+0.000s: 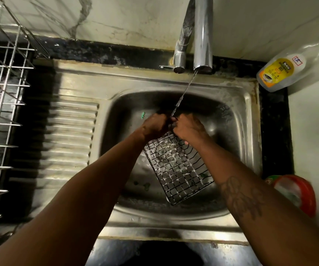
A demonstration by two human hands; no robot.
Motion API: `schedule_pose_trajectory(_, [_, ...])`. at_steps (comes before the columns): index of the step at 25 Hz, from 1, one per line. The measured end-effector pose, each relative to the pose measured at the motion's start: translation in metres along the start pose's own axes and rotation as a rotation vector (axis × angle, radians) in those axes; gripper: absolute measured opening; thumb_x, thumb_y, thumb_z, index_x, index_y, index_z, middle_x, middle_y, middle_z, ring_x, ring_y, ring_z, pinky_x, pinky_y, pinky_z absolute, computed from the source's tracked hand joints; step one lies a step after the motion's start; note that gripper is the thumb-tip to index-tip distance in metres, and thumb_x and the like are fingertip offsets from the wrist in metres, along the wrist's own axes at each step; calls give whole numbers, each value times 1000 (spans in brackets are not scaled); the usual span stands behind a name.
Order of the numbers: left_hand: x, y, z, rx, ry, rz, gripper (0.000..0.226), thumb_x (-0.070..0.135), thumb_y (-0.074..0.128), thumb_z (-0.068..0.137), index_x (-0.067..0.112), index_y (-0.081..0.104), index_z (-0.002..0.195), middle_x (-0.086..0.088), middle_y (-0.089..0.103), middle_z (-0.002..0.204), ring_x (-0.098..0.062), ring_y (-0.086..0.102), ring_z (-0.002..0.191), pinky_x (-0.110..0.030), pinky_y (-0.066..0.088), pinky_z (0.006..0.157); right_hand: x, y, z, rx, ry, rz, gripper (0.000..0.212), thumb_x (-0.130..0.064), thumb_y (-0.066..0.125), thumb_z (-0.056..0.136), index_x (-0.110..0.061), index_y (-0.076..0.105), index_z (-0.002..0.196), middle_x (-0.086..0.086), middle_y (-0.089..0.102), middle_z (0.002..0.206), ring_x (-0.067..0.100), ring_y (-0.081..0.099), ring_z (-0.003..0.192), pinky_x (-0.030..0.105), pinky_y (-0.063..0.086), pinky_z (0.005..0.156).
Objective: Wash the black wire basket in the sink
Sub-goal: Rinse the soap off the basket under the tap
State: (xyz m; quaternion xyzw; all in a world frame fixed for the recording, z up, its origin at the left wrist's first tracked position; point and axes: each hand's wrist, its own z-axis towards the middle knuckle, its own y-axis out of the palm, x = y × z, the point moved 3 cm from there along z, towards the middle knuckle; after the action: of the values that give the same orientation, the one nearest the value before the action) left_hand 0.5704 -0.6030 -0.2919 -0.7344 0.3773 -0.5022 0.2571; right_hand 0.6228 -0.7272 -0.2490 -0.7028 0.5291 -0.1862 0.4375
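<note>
The black wire basket (177, 169) hangs tilted inside the steel sink (248, 120), its grid streaked with white foam. My left hand (154, 125) and my right hand (188, 127) both grip its far end, close together, fingers curled round the wire. A thin stream of water runs from the chrome faucet (202, 41) down onto the spot between my hands. The basket's near corner points toward the sink's front wall.
A ribbed draining board (70, 135) lies left of the bowl, with a steel dish rack (1, 112) beyond it. A dish-soap bottle (281, 73) lies on the black counter at the back right. An orange tub (296, 192) sits at the right edge.
</note>
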Motion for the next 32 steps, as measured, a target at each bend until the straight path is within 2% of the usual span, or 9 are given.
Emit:
schedule_pose_trajectory(4, [-18,3,-2,-58,-1,56,28,41,45,101,22,64,110,-5,70,100,-22,67,86,-34,56,74,20,-4,-2,47,128,-21,18,-29,62,91,-13,65,98,10,62,95,26,61,85,31,49,67])
schedule_pose_trajectory(7, [-23,-4,-2,-30,66,63,23,24,53,99,16,64,118,-10,69,109,-25,66,95,-28,49,76,25,-8,-2,101,149,-192,23,-33,61,92,-13,69,98,8,65,91,26,65,85,32,51,69])
schedule_pose_trajectory(10, [-14,-2,6,-67,131,140,38,15,49,93,22,66,126,-10,72,107,-27,69,91,-28,50,73,19,-12,-2,188,62,-339,14,-24,65,92,-15,71,101,9,71,98,28,69,94,34,49,71])
schedule_pose_trajectory(15, [-8,-11,15,-96,120,131,39,25,48,96,31,65,130,-8,74,107,-28,70,92,-35,54,73,15,5,12,196,-229,-197,25,-9,57,95,-13,67,117,10,68,105,27,67,94,39,57,79])
schedule_pose_trajectory(19, [-9,-8,11,-130,126,72,48,40,40,90,25,66,127,-8,72,114,-29,69,98,-33,53,80,20,4,15,155,-372,-154,39,-12,51,97,-31,59,129,4,67,111,27,64,99,39,54,81])
schedule_pose_trajectory(23, [-23,-5,1,-34,42,-128,33,16,56,92,8,65,122,-11,73,110,-30,69,100,-41,56,86,34,0,21,75,-331,-195,41,-13,52,99,-37,58,132,2,68,109,23,63,91,29,43,68])
schedule_pose_trajectory(26, [-36,-5,-6,39,35,-143,28,14,59,89,2,65,114,-12,73,102,-32,70,90,-40,57,74,39,2,18,75,-299,-164,44,-11,57,97,-35,58,133,4,70,112,24,66,90,26,42,63])
schedule_pose_trajectory(29, [-32,-6,-6,100,35,-52,29,22,53,85,-2,66,94,-20,71,84,-40,66,75,-32,41,60,37,6,14,91,-284,-135,53,-6,59,91,-33,56,137,3,70,121,26,68,96,28,52,68])
schedule_pose_trajectory(32, [-22,-8,2,4,-63,31,19,14,56,90,-2,66,95,-22,71,92,-41,68,86,-30,38,63,32,3,12,155,-265,-238,45,-15,56,95,-30,56,138,6,69,121,31,67,100,38,53,82])
